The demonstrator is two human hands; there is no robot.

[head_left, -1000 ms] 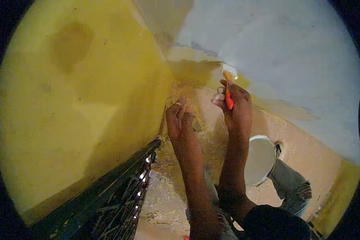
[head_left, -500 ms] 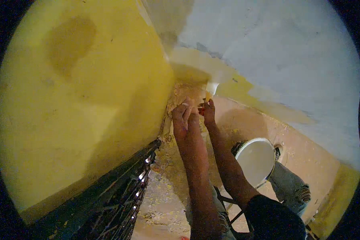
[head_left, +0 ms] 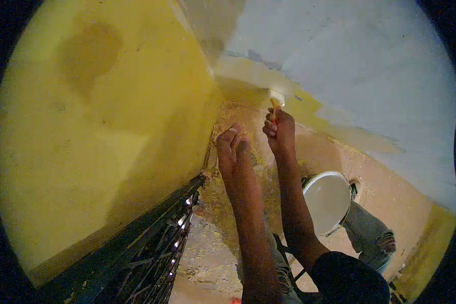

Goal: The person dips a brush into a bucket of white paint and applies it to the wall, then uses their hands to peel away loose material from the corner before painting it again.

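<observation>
My right hand [head_left: 279,126] is closed around the orange-and-red handle of a tool with a broad pale head [head_left: 276,96], a brush or scraper. The pale head is at the lower yellow band of the wall [head_left: 306,107], near the corner. To its left, my left hand [head_left: 233,144] is over the debris-strewn ledge or floor, its fingers bent and partly apart, with no clear object between them. A round bucket [head_left: 327,200] with a white rim and pale contents stands right of my right forearm.
A yellow wall [head_left: 137,111] rises on the left, and a pale grey-blue wall [head_left: 349,66] on the right. Dark metal latticework [head_left: 152,248] runs along the lower left. Flakes lie on the floor [head_left: 207,253]. A torn-jeans knee [head_left: 372,235] is beside the bucket.
My right hand has moved right and up with the tool, away from my left hand. The tool's head is higher on the wall. My left hand has barely moved.
</observation>
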